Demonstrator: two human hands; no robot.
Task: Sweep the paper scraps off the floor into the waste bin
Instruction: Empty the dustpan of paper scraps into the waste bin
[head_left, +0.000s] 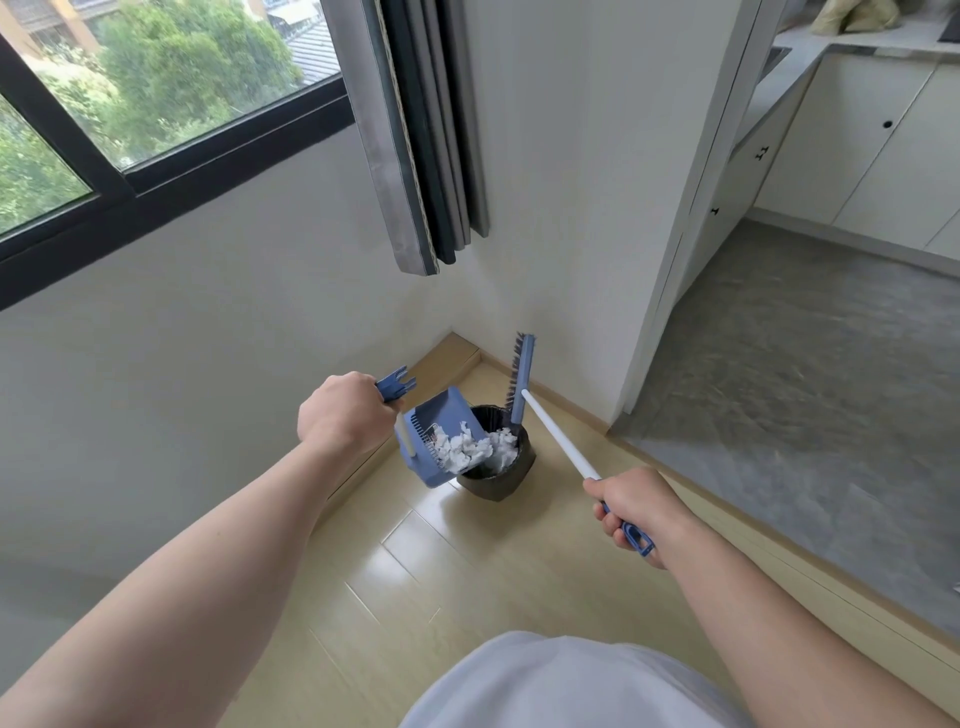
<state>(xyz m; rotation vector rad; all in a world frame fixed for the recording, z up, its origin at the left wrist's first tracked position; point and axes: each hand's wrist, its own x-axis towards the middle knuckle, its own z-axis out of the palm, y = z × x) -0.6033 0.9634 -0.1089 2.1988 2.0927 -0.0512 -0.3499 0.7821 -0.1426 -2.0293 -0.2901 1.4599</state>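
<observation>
My left hand (345, 413) grips the handle of a blue dustpan (428, 421), which is tilted over a black waste bin (501, 480) in the corner. White paper scraps (465, 448) spill from the pan's mouth into the bin, where more scraps lie. My right hand (631, 506) grips the blue end of a white broom handle (558, 436). The blue broom head (522, 376) is raised above the bin's far rim, bristles facing left.
White walls meet right behind the bin. A grey curtain (423, 135) hangs above the corner and a window (156, 104) is at the left. The wooden floor (441, 582) runs toward me; a grey tiled floor (805, 374) and white cabinets (857, 145) lie to the right.
</observation>
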